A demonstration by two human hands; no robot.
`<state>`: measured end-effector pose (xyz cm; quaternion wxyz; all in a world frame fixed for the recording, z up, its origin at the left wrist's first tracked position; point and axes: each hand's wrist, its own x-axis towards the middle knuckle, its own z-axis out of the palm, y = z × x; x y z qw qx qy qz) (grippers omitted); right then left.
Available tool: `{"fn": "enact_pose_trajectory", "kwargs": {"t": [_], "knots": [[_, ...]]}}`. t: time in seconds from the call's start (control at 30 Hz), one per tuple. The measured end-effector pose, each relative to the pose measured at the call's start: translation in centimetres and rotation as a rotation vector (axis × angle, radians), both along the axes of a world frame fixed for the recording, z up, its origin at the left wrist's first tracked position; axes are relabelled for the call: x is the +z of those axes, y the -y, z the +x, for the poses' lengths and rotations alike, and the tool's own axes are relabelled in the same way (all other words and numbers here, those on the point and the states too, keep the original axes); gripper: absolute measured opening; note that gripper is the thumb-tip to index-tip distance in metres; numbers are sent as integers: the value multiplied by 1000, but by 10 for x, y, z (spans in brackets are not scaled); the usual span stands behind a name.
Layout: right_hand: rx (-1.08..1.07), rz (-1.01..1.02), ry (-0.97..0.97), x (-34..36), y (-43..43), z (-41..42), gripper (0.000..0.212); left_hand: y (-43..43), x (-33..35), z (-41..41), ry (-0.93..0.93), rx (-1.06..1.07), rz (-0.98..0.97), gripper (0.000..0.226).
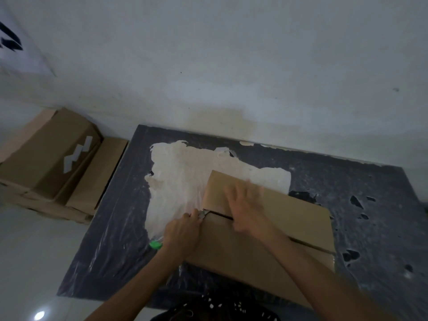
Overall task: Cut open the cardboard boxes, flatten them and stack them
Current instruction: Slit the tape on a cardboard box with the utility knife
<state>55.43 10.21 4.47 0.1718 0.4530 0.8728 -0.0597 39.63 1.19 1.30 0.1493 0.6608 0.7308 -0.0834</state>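
The cardboard box [231, 251] lies on the dark table [111, 228] in front of me, its far corner over a pale worn patch [180, 172]. Its top flaps are down, so I cannot see what, if anything, is inside. Its long axis runs left to right, with the right end slanting toward me, and the seam [222, 215] between the flaps follows that line.

My left hand [183, 235] grips the knife [155, 245]. The green butt points back toward me and the tip aims away and right, at the left end of the seam. My right hand [245, 205] is blurred, but it seems to lie flat on the far flap with fingers spread.

Left of the table sit stacked boxes [46, 154], closed, the top one bearing white strips.
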Motion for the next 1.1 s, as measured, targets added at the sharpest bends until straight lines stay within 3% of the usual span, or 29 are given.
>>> {"fn": "enact_pose_trajectory", "kwargs": {"t": [0.1, 0.2, 0.3, 0.57, 1.1], "knots": [[67, 13, 48, 2, -9, -31, 107, 0, 0, -1, -1, 13, 7, 32], [18, -161, 71, 5, -27, -43, 118, 0, 0, -1, 25, 20, 5, 31], [-23, -277, 19, 10, -41, -34, 110, 1, -2, -8, 39, 19, 21, 31], [-57, -272, -87, 4, -44, -29, 98, -9, 5, 22, -30, 111, -69, 43], [-73, -282, -158, -3, -38, -24, 93, 7, 6, 14, 6, 198, -6, 28]]}}
